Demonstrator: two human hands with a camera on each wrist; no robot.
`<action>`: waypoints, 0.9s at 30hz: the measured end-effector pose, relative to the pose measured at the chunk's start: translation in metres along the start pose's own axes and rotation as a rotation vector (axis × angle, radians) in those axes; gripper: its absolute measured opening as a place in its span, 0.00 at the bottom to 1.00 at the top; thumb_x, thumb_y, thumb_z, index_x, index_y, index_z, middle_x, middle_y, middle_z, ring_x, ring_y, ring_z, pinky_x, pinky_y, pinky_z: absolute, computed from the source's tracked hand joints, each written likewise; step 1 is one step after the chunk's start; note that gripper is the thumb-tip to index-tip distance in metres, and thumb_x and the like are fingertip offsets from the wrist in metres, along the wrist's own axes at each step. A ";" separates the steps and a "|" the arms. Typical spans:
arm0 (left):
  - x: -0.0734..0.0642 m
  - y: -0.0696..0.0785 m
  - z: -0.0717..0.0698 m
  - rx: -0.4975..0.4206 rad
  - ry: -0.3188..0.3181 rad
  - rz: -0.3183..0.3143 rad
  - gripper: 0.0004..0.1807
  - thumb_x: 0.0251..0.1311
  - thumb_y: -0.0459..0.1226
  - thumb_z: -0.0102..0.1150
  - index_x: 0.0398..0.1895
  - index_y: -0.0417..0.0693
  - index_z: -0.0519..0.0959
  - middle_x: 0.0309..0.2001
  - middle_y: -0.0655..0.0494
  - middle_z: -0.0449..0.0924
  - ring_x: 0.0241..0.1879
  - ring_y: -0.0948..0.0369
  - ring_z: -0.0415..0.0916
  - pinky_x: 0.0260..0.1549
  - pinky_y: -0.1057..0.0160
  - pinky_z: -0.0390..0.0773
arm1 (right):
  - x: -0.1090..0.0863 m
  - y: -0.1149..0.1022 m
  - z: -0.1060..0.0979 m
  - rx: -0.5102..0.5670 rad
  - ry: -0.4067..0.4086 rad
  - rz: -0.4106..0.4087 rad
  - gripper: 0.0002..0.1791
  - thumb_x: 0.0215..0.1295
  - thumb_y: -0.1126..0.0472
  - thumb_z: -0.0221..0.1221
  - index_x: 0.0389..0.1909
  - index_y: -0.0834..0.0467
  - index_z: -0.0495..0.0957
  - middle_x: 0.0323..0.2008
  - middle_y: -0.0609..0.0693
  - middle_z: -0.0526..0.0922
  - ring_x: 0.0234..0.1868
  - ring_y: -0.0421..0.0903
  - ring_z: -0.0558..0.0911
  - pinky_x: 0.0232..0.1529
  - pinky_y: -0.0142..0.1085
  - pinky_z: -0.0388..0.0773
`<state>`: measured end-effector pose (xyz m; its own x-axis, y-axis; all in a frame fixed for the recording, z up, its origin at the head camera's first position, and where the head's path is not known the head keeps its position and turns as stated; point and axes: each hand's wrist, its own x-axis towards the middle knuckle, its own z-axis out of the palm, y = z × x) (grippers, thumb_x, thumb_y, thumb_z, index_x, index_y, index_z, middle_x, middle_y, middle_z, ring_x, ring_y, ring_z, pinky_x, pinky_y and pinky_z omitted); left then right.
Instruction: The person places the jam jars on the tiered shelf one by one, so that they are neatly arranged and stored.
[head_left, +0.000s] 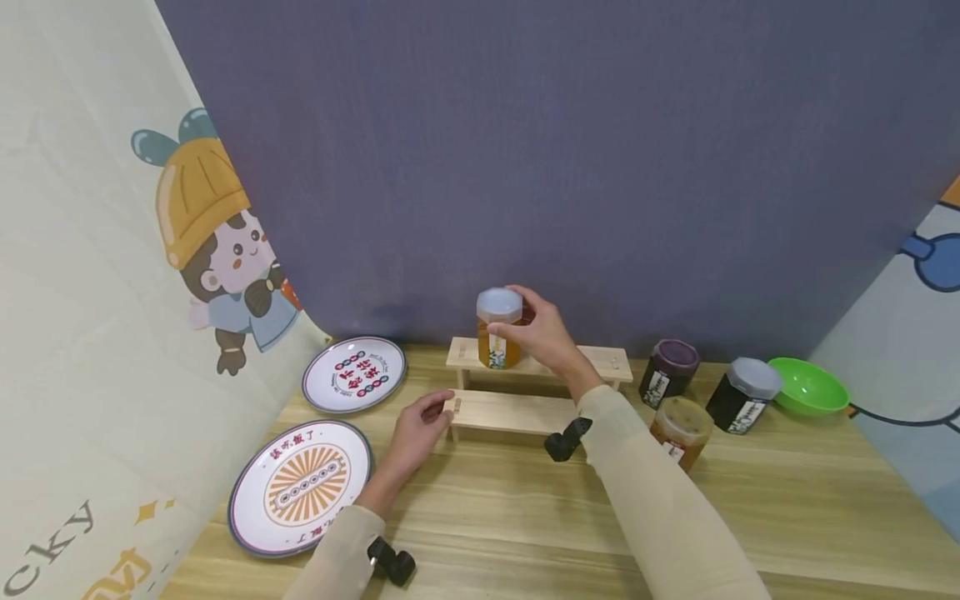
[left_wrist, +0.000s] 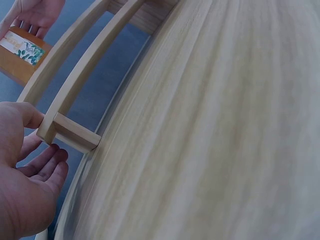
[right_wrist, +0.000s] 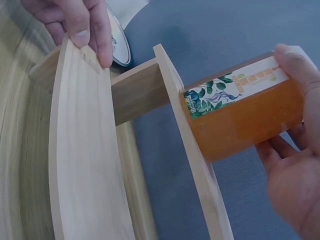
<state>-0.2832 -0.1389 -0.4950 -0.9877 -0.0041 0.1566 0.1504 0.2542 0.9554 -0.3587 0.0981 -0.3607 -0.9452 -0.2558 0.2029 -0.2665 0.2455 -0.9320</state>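
Observation:
My right hand (head_left: 547,337) grips a jar of amber honey (head_left: 489,343) with a pale lid, thumb on one side and fingers round the other. In the right wrist view the jar's base meets the upper board (right_wrist: 192,155) of a two-tier wooden rack, toward its left end. The left hand (head_left: 416,429) pinches the left end of the lower board (head_left: 517,412). Seen from the left wrist, its fingers (left_wrist: 47,165) curl beneath that board end, beside the rack's leg (left_wrist: 75,132).
Right of the rack stand a dark purple-lidded jar (head_left: 670,371), a dark jar with a pale lid (head_left: 745,396) and another amber jar (head_left: 682,429). Beyond them lies a green bowl (head_left: 810,386). Two patterned plates (head_left: 354,375) rest at the left. A dark blue panel (head_left: 562,167) rises behind the rack.

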 end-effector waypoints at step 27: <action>0.001 -0.002 -0.001 0.000 0.014 0.003 0.19 0.67 0.30 0.61 0.61 0.39 0.81 0.63 0.39 0.81 0.64 0.44 0.79 0.62 0.61 0.83 | -0.066 -0.014 -0.105 -0.188 -0.003 -0.113 0.42 0.70 0.53 0.67 0.80 0.45 0.58 0.75 0.52 0.69 0.73 0.56 0.73 0.71 0.50 0.78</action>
<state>-0.2844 -0.1401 -0.4965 -0.9865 -0.0167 0.1628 0.1533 0.2539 0.9550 -0.3126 0.2099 -0.3292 -0.9069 -0.2942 0.3017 -0.4015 0.3853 -0.8309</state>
